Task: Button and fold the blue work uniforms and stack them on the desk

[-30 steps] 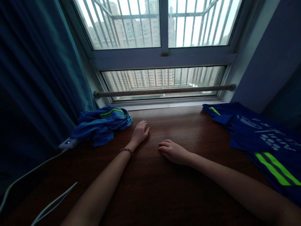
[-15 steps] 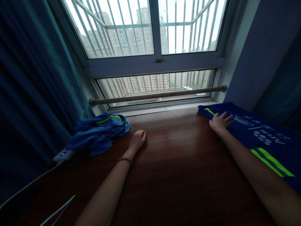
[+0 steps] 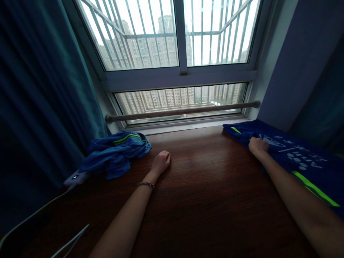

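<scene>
On the right lies a dark blue garment [image 3: 279, 152], spread fairly flat, with white printing and lime-yellow stripes. My right hand [image 3: 258, 146] is closed on its left part, and the cloth puckers around the fingers. My left hand [image 3: 161, 162] rests on the brown wooden surface [image 3: 199, 186] in a loose fist, with nothing visible in it. A beaded bracelet [image 3: 146, 185] circles the left wrist. To the left of that hand, apart from it, a crumpled blue garment [image 3: 115, 152] with a lime stripe lies in a heap.
A white device [image 3: 76, 178] with a lit display sits beside the heap, a white cable [image 3: 40, 211] running from it. Another white cable [image 3: 71, 240] lies at lower left. A rail [image 3: 182, 111] crosses the window ahead. Curtains [image 3: 40, 89] hang at the left.
My right hand has gone from spread fingers to a closed grip on the dark blue garment, whose near edge is drawn up into folds. My left hand stays a fist; the view has shifted slightly.
</scene>
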Available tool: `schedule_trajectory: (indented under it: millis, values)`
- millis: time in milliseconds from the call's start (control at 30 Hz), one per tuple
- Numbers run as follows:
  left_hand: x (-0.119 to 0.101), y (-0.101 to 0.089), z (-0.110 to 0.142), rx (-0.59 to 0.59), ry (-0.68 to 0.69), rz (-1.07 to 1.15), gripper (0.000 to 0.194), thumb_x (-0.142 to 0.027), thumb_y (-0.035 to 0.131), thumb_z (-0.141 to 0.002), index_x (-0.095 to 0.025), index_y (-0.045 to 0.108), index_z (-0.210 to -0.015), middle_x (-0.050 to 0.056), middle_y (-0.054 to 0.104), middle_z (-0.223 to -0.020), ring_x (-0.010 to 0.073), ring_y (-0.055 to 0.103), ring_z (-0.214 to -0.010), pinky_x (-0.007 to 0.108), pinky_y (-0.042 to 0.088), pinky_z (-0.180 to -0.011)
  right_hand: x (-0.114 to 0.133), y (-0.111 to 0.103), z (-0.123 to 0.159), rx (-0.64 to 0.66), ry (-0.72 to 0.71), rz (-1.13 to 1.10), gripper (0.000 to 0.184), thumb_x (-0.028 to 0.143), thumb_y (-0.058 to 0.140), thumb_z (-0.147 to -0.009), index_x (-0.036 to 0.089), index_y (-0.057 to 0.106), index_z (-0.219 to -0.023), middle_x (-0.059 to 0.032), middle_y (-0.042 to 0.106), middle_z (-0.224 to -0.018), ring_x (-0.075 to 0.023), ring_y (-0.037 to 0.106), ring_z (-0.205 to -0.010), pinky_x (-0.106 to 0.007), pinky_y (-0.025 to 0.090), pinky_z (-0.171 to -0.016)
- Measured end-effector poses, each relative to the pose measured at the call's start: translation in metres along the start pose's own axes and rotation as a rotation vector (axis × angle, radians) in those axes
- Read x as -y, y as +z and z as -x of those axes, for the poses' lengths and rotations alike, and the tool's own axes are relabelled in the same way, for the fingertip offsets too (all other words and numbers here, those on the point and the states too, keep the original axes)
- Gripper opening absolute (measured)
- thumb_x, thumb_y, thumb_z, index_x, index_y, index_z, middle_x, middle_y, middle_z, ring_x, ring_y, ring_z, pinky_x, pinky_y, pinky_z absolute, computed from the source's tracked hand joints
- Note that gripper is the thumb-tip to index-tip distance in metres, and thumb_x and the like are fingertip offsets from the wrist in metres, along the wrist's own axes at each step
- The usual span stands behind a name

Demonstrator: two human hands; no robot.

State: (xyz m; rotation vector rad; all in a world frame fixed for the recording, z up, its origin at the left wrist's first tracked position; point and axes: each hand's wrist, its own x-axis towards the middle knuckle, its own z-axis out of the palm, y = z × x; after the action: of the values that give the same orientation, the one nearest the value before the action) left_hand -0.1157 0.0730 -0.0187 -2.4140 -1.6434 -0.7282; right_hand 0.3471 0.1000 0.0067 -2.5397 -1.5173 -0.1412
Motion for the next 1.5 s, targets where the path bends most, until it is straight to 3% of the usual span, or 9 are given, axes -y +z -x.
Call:
schedule_trajectory:
  millis: [233,433,667,833,1000,1100,1233,1367,1500]
  values:
    - [-0.006,-0.001,0.000,-0.017,0.054,0.032,0.022,-0.022,0.036,-0.084,-0.016,0.057,-0.078,0.007,0.058,-0.084,0.0171,0.055,-0.082,0.029,0.044,-0.075,0.078,-0.007,0.050,0.113,-0.286,0.005,0.032,0.023,0.036,-0.084,0.009,0.063,-0.095,-0.0204,0.062,-0.093,-0.0294,0.058,-0.089,-0.036,0.044,-0.071]
    - [-0.038,-0.011,0.001,-0.084,0.291,0.035,0.049,-0.037,0.052,-0.077,-0.017,0.041,-0.121,0.012,0.041,-0.127,0.0242,0.035,-0.120,0.043,0.030,-0.099,0.130,-0.016,0.126,0.173,-0.646,-0.049,0.033,0.030,0.033,-0.086,0.014,0.061,-0.093,-0.0141,0.064,-0.092,-0.0249,0.060,-0.086,-0.032,0.043,-0.071]
    - [-0.062,-0.020,0.004,0.221,0.536,0.048,0.052,-0.029,0.059,-0.071,-0.019,0.044,-0.119,0.009,0.049,-0.123,0.0225,0.038,-0.119,0.041,0.026,-0.101,0.143,-0.037,0.170,0.323,-1.017,-0.198,0.034,0.035,0.034,-0.086,0.015,0.061,-0.084,-0.0104,0.065,-0.087,-0.0202,0.060,-0.081,-0.026,0.040,-0.068]
    - [-0.072,-0.029,0.002,0.315,0.335,0.114,0.019,-0.021,0.047,-0.077,-0.018,0.061,-0.088,0.008,0.065,-0.087,0.0207,0.059,-0.085,0.031,0.043,-0.077,0.143,-0.049,0.168,0.384,-0.967,-0.370,0.034,0.033,0.035,-0.086,0.013,0.061,-0.078,-0.0085,0.064,-0.081,-0.0172,0.057,-0.075,-0.024,0.038,-0.065]
    - [-0.090,-0.047,-0.008,0.318,0.187,0.201,0.021,-0.019,0.043,-0.074,-0.016,0.064,-0.074,0.009,0.065,-0.073,0.0204,0.058,-0.067,0.029,0.042,-0.065,0.134,-0.073,0.169,0.312,-0.926,-0.411,0.045,0.052,0.038,-0.081,0.014,0.059,-0.087,-0.0092,0.062,-0.080,-0.0199,0.057,-0.074,-0.028,0.039,-0.065]
    - [-0.100,-0.064,-0.013,0.262,0.104,0.383,0.025,-0.019,0.039,-0.072,-0.015,0.064,-0.066,0.006,0.065,-0.069,0.0184,0.056,-0.066,0.026,0.041,-0.062,0.123,-0.097,0.175,0.183,-0.963,-0.326,0.081,0.067,0.055,-0.059,0.012,0.044,-0.117,-0.0137,0.058,-0.097,-0.0268,0.056,-0.084,-0.032,0.041,-0.068]
    - [-0.104,-0.092,-0.018,0.170,-0.098,0.690,0.030,-0.028,0.039,-0.071,-0.012,0.062,-0.060,0.002,0.059,-0.058,0.0161,0.051,-0.058,0.024,0.039,-0.053,0.106,-0.121,0.187,0.029,-0.926,-0.120,0.117,0.042,0.077,-0.042,0.025,0.009,-0.136,-0.0144,0.045,-0.118,-0.0315,0.050,-0.094,-0.037,0.042,-0.072]
    - [-0.096,-0.124,-0.020,0.066,-0.241,0.906,0.031,-0.035,0.045,-0.068,-0.010,0.062,-0.065,0.001,0.057,-0.057,0.0143,0.049,-0.056,0.024,0.039,-0.053,0.074,-0.116,0.190,-0.115,-0.798,-0.018,0.100,0.020,0.065,-0.059,0.028,0.002,-0.137,-0.0144,0.037,-0.126,-0.0309,0.049,-0.096,-0.038,0.041,-0.073]
    - [-0.089,-0.154,-0.015,0.145,-0.109,0.717,0.018,-0.029,0.054,-0.061,-0.012,0.060,-0.066,-0.002,0.055,-0.059,0.0132,0.049,-0.057,0.022,0.038,-0.054,0.025,-0.098,0.175,-0.069,-0.564,-0.003,0.067,0.018,0.049,-0.070,0.020,0.024,-0.133,-0.0121,0.054,-0.108,-0.0275,0.054,-0.087,-0.036,0.040,-0.069]
